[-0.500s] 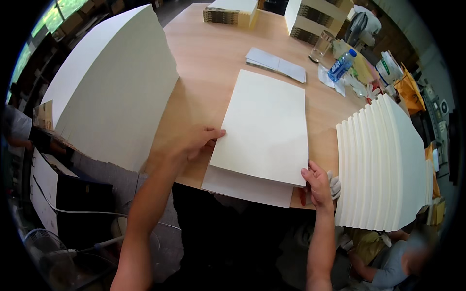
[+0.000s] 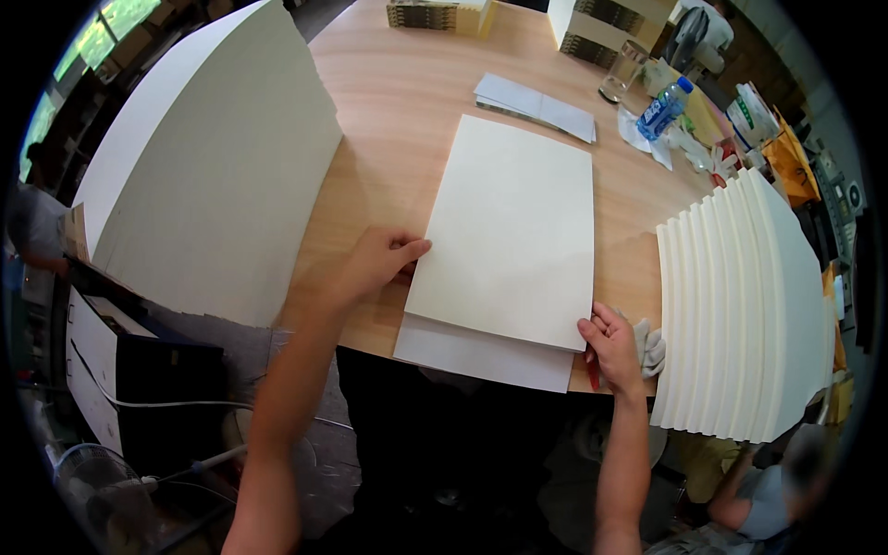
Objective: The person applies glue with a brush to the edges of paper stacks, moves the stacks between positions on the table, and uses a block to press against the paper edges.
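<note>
A large cream paper sheet lies in front of me, and I cannot tell whether it is one leaf or a thin stack. Under it, nearer to me, sticks out the edge of white paper. My left hand is closed on the cream sheet's left edge, thumb on top, other fingers partly hidden. At its lower right corner, my right hand pinches it with the thumb above. Beside the right hand are a small red object and a pale glove.
A tall white paper stack stands at the left. Cream bundles with ridged edges are piled at the right. Farther off are a narrow stack of white strips, a water bottle, a glass and bound paper blocks.
The view has shifted slightly, so the table things sit a little higher and farther right. Both hands keep their hold on the cream sheet, which lies much as before.
</note>
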Action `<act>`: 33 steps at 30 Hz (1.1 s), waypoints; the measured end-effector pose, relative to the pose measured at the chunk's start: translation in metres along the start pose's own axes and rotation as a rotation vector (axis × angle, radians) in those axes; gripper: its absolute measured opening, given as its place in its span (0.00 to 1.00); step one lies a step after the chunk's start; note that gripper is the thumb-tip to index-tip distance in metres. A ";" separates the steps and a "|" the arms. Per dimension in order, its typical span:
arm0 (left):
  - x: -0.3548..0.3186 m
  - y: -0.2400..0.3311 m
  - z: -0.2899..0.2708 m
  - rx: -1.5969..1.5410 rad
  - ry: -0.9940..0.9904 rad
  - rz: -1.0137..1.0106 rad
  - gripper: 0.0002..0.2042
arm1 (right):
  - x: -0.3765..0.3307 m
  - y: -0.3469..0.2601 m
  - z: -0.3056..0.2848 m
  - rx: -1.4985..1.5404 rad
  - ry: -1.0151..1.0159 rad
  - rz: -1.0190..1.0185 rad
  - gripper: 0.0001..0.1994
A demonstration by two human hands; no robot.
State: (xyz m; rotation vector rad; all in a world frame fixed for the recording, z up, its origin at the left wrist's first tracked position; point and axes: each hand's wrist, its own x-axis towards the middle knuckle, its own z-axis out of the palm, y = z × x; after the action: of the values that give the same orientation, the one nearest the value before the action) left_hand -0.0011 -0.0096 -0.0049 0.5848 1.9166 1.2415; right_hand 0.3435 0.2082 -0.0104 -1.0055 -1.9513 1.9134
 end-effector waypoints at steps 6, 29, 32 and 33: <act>-0.054 -0.070 -0.005 0.521 0.213 0.537 0.19 | -0.002 0.003 -0.011 -0.203 0.091 -0.067 0.17; -0.100 -0.056 0.031 0.685 0.172 0.460 0.29 | -0.002 0.019 0.004 -0.783 0.389 -0.538 0.13; -0.100 -0.056 0.032 0.666 0.169 0.463 0.30 | -0.003 0.017 0.005 -0.802 0.396 -0.551 0.13; -0.100 -0.058 0.030 0.668 0.169 0.466 0.30 | -0.003 0.017 0.006 -0.811 0.395 -0.558 0.13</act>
State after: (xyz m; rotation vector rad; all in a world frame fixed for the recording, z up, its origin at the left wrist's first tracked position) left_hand 0.0850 -0.0889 -0.0293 1.3687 2.4328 0.9047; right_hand 0.3480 0.2002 -0.0265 -0.7725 -2.4220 0.5686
